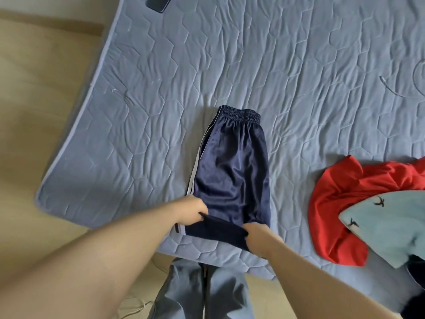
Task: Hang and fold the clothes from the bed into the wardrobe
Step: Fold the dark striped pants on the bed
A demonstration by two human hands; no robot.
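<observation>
Head view, looking straight down at a bed (299, 65) covered in a pale blue quilted pad. A pair of navy shorts (232, 171) lies flat near the bed's near edge. It is already doubled lengthwise, with the elastic waistband away from the person and white side stripes along its left edge.

The left hand (192, 210) is curled around the left corner of the near hem. The right hand (257, 236) is curled around the right corner. Between them the hem is raised off the bed in a dark band, apparently to be carried up toward the waistband.

To the right, well apart from the shorts, a red garment (345, 203) lies crumpled with a light blue bird-print garment (391, 222) on top of it. A dark phone (158, 3) sits at the far left edge of the bed, and a thin cable (395, 88) curls at far right. A beige floor (34, 111) shows on the left, and the person's grey trousers (207, 291) show below. The wardrobe is not in view.

Judging by its sheen, the fabric is slippery. If one hand travels further than the other, the layers could slide apart and the fold land crooked, with the stripes misaligned. The shorts also sit just beside the bed's edge, so a tug toward the person could drag them off onto the floor.
</observation>
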